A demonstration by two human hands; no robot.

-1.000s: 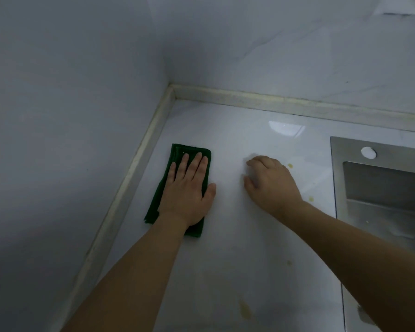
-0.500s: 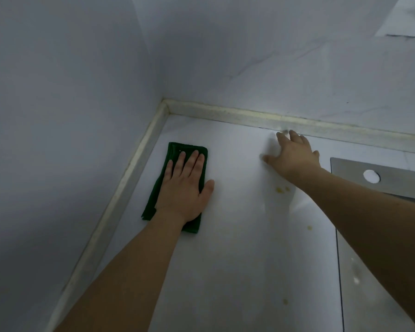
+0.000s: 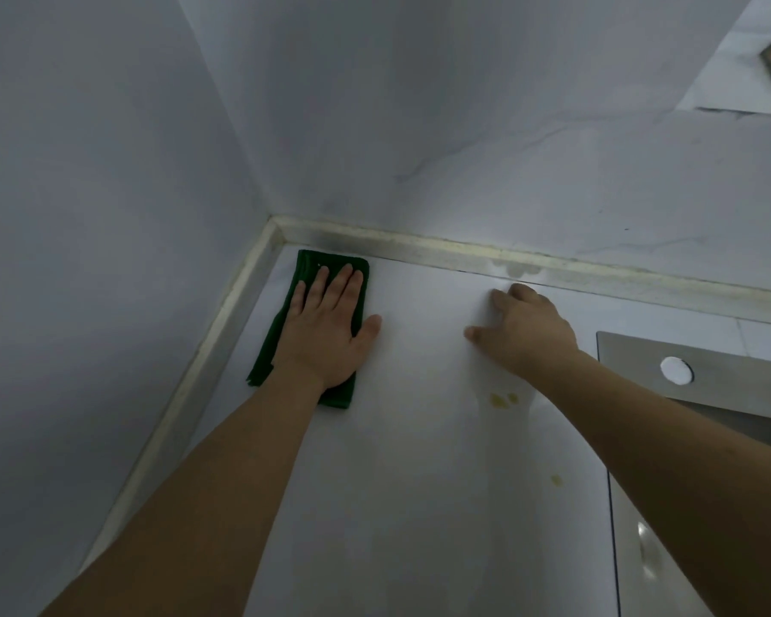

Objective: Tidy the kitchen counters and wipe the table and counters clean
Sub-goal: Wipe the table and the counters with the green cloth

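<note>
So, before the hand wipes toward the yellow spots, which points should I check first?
1. Left hand flat on the folded dark green cloth: ok.
2. Cloth lies at the back corner of the white counter: ok.
3. Small yellow stains on the counter are wiped: not ok.
4. Right hand is off the wiping path: not ok, it rests on the counter between cloth and steel sink.
5. Cloth damp: cannot tell.
</note>
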